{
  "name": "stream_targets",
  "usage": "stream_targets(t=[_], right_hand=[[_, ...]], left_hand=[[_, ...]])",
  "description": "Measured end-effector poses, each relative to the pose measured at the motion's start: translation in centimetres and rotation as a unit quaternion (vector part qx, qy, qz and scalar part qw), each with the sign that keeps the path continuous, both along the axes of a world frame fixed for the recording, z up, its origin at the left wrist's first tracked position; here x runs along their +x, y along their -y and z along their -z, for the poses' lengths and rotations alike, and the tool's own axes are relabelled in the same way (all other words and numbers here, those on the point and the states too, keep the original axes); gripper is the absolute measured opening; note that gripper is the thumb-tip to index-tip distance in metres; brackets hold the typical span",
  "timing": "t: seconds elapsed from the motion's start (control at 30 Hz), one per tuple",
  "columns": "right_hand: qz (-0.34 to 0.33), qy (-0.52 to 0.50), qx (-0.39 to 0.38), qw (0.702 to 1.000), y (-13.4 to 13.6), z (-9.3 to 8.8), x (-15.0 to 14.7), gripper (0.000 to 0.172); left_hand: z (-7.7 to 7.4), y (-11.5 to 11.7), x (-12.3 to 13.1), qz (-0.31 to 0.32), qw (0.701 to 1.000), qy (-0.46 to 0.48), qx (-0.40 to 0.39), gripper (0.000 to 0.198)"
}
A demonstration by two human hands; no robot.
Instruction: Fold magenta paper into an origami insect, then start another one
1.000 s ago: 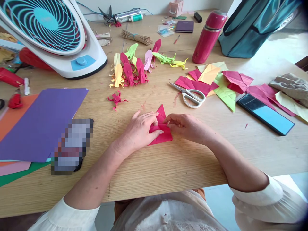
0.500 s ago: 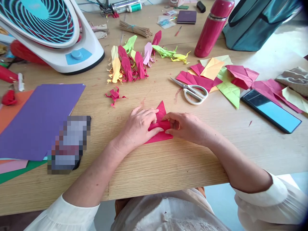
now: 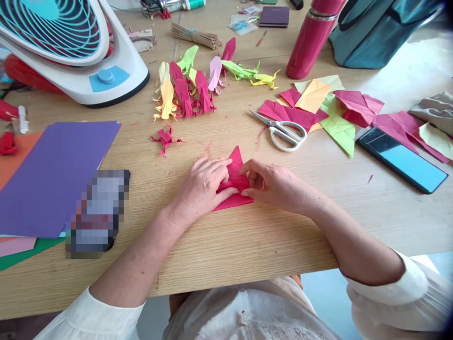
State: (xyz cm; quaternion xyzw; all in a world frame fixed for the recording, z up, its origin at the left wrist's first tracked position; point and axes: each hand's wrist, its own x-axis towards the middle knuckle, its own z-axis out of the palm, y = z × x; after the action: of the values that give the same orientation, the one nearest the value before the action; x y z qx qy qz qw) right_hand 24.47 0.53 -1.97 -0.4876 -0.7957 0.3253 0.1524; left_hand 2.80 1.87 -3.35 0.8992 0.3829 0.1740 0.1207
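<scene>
A partly folded red sheet of origami paper (image 3: 235,204) lies on the table, its pointed corner turned away from me. My left hand (image 3: 207,183) lies over its left side, thumb and fingers bent round the paper and holding it down. At its right side, my right hand (image 3: 274,186) has its thumb and fingertips curled in on the paper's edge. Both thumbs rest close together on the near layer. Part of the sheet is covered by my hands. Beyond the left hand lies a small red folded paper figure (image 3: 165,139).
Scissors (image 3: 287,134) lie behind my right hand, near folded paper pieces (image 3: 339,123) and a phone (image 3: 401,159). Several paper figures (image 3: 184,94) stand farther back. A fan (image 3: 113,80), coloured sheets (image 3: 53,179) and another phone (image 3: 102,212) are left. A red bottle (image 3: 307,47) stands behind.
The view has shifted slightly. My right fingertips have drawn back a little and curled more at the paper's right edge. My left hand stays in place on the sheet.
</scene>
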Motion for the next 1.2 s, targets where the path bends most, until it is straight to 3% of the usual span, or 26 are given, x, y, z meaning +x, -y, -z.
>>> stream_targets(t=[1.2], right_hand=[[-0.065, 0.031, 0.027, 0.997, -0.28, -0.14, 0.41, 0.048]], left_hand=[[0.04, -0.07, 0.13, -0.001, 1.000, 0.003, 0.007, 0.024]])
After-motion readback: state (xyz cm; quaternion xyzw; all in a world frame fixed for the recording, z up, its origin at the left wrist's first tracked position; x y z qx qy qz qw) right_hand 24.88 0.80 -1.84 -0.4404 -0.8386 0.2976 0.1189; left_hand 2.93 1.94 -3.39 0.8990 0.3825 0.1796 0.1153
